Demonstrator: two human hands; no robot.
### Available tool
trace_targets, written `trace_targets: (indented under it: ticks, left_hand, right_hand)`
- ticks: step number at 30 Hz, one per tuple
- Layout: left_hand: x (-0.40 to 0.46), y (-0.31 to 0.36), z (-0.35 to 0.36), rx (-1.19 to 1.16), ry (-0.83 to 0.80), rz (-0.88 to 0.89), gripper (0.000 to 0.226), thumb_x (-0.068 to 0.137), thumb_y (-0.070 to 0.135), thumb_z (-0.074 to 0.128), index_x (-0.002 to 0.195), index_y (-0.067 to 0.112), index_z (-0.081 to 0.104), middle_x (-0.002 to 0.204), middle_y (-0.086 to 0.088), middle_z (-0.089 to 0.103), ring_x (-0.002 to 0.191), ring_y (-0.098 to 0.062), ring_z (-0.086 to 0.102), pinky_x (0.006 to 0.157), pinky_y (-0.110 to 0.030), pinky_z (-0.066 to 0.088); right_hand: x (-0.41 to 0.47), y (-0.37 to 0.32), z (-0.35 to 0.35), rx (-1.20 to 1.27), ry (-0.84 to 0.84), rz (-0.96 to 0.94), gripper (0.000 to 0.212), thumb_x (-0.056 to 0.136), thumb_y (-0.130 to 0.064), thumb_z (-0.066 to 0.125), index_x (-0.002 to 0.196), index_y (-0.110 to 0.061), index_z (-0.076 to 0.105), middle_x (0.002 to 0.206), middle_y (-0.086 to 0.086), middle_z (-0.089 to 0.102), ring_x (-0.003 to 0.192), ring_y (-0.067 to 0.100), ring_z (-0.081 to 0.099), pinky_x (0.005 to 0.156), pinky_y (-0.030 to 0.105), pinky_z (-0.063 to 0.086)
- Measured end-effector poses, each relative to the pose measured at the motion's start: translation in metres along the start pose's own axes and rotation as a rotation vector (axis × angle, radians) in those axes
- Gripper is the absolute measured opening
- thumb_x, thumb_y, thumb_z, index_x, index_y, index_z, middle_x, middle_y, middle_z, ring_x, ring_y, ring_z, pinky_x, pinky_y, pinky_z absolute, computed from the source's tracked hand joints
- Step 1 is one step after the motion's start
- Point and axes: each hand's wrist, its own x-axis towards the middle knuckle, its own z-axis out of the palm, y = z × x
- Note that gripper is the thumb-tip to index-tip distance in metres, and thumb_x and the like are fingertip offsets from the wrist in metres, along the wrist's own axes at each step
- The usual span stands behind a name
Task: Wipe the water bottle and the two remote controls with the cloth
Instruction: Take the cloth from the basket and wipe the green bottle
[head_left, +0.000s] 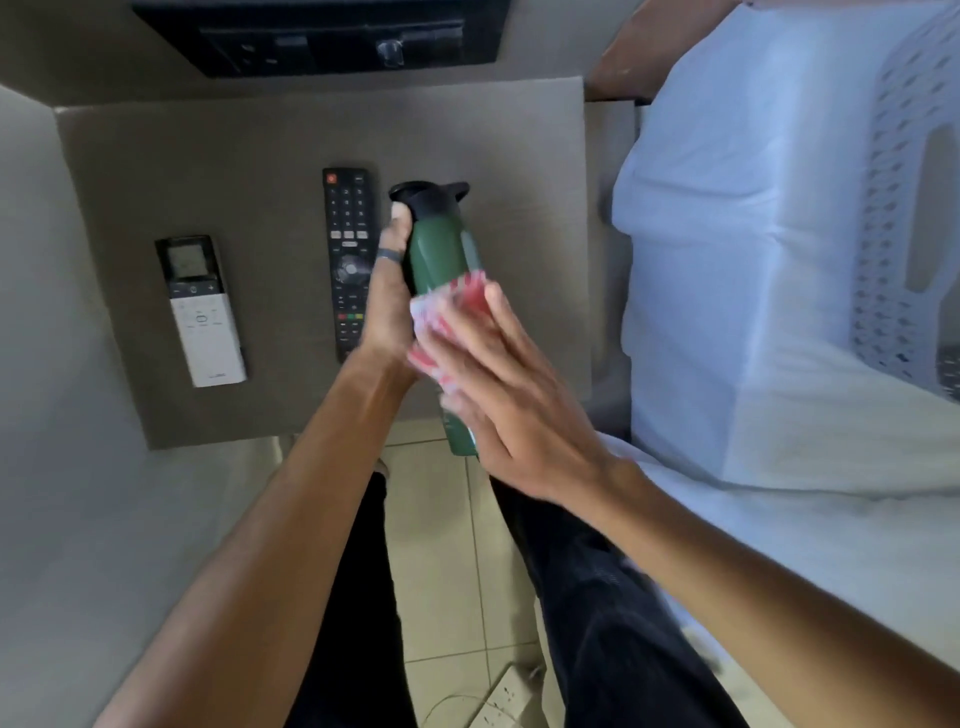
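A dark green water bottle (439, 249) with a black cap is held up over the front of the brown table (260, 140). My left hand (387, 306) grips its left side near the neck. My right hand (498, 384) presses a red and white cloth (447, 312) flat against the bottle's lower body, fingers spread, blurred by motion. A long black remote control (347, 244) lies flat on the table just left of the bottle, partly behind my left hand. Further left lies a white remote control (200, 309) with a dark screen.
A black device (322, 36) stands behind the table. On the right a bed with a pale blue sheet (727, 260) carries a white perforated basket (914, 197). Below are tiled floor, my dark trousers and a white power strip (501, 699).
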Motion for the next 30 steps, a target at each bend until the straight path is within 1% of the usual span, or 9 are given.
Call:
trace_targets:
  ticks: [5,8,10,14,17,20,24,26,30]
  left_hand:
    - [0.001,-0.013,0.007,-0.1,-0.063,0.143,0.066,0.11,0.059,0.033,0.111,0.015,0.081,0.111,-0.004,0.082,0.108,-0.017,0.076,0.093,-0.029,0.061]
    - [0.005,-0.005,0.002,-0.015,-0.02,0.191,0.069,0.104,0.069,0.038,0.089,0.016,0.079,0.085,-0.003,0.076,0.081,-0.019,0.074,0.079,-0.031,0.062]
    - [0.013,0.006,0.0,0.096,0.121,0.232,0.07,0.094,0.076,0.05,0.097,0.01,0.074,0.087,-0.009,0.072,0.083,-0.026,0.072,0.082,-0.038,0.062]
    - [0.019,0.021,0.01,0.303,0.248,0.526,0.058,0.091,0.039,0.073,0.133,0.001,0.06,0.111,-0.005,0.078,0.103,-0.019,0.075,0.096,-0.041,0.063]
    - [0.007,0.019,0.021,0.565,0.036,0.71,0.063,0.086,0.01,0.083,0.137,-0.003,0.048,0.12,-0.007,0.071,0.111,-0.012,0.072,0.1,-0.032,0.057]
    - [0.002,0.016,0.029,0.906,-0.169,0.9,0.088,0.079,0.029,0.09,0.137,-0.014,0.041,0.132,-0.03,0.058,0.124,-0.037,0.063,0.11,-0.047,0.052]
    - [0.005,0.02,0.037,1.276,-0.275,1.099,0.098,0.073,0.042,0.095,0.141,-0.011,0.049,0.135,-0.023,0.054,0.13,-0.026,0.054,0.114,-0.036,0.045]
    - [0.005,0.021,0.037,1.291,-0.294,1.091,0.1,0.071,0.04,0.097,0.142,-0.011,0.049,0.137,-0.023,0.054,0.133,-0.025,0.053,0.117,-0.034,0.042]
    - [0.005,0.023,0.036,1.288,-0.299,1.045,0.107,0.071,0.05,0.094,0.145,-0.011,0.048,0.141,-0.024,0.056,0.137,-0.024,0.053,0.118,-0.035,0.043]
  right_hand:
    - [0.064,0.017,-0.014,0.171,0.054,0.221,0.058,0.106,-0.008,0.053,0.161,-0.015,0.037,0.176,0.009,0.02,0.165,0.036,0.01,0.132,0.052,0.027]
    - [0.034,0.016,-0.01,-0.065,-0.102,0.014,0.07,0.097,0.006,0.048,0.161,-0.02,0.036,0.178,0.007,0.01,0.165,0.038,0.002,0.135,0.052,0.019]
    - [-0.005,0.021,-0.01,-0.192,-0.219,-0.136,0.074,0.092,0.01,0.047,0.16,-0.016,0.036,0.178,0.003,0.005,0.166,0.032,-0.003,0.136,0.049,0.014]
    - [-0.048,0.052,-0.029,0.727,-0.219,0.256,0.05,0.102,0.01,0.051,0.148,-0.009,0.057,0.167,-0.01,0.036,0.161,0.005,0.023,0.133,0.041,0.028]
    - [-0.053,0.07,-0.034,1.492,-0.156,0.644,0.042,0.109,-0.014,0.045,0.149,-0.019,0.058,0.162,0.0,0.052,0.151,0.023,0.048,0.122,0.052,0.044]
    - [-0.049,0.071,-0.021,2.073,-0.157,0.646,0.045,0.103,-0.035,0.048,0.14,-0.017,0.067,0.148,0.012,0.065,0.136,0.038,0.063,0.116,0.062,0.049]
    - [-0.044,0.067,0.019,2.361,-0.061,0.731,0.07,0.098,-0.035,0.066,0.158,-0.01,0.041,0.144,0.03,0.062,0.131,0.05,0.062,0.114,0.071,0.043]
    - [-0.04,0.064,0.038,2.366,-0.074,0.786,0.077,0.1,-0.045,0.056,0.164,-0.016,0.027,0.146,0.029,0.061,0.132,0.049,0.062,0.118,0.069,0.04]
    - [-0.036,0.06,0.062,2.341,-0.161,0.933,0.075,0.107,-0.059,0.037,0.154,-0.001,0.043,0.151,0.028,0.055,0.14,0.044,0.054,0.129,0.063,0.028]
